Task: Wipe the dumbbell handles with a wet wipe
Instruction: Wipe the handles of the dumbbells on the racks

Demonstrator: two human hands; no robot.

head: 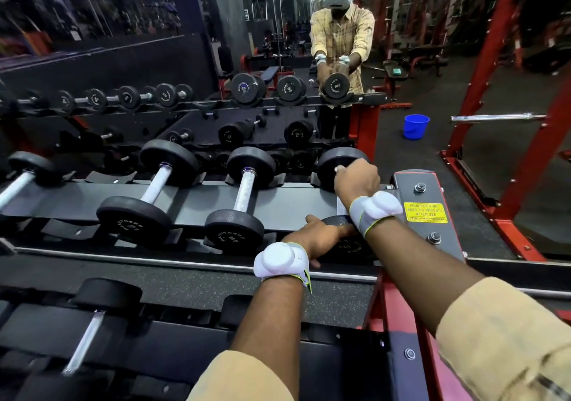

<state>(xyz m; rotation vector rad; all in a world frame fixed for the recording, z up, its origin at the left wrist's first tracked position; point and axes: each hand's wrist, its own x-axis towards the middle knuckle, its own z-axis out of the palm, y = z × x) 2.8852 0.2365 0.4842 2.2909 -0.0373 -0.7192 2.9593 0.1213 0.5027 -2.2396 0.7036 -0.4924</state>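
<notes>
Both arms reach forward, forearms bare beyond tan sleeves (500, 332), a white sensor band (279, 260) on each wrist. Left hand (321, 241), palm down, clasps the near head of a dumbbell (352, 246). Right hand (358, 179), further forward, fingers curled round a wet wipe (339, 169)

Black and red everywhere — plus a few bright spots.
Each dumbbell (234, 230) black-headed with a silver cross-hatched handle (245, 189); rack frame (378, 305) red, its label (425, 213) yellow with black print — bucket (416, 127) bright blue, wristbands (279, 261) white and grey edged lime, sleeves (500, 339) tan, mirrored shirt (340, 33) yellow plaid.
</notes>
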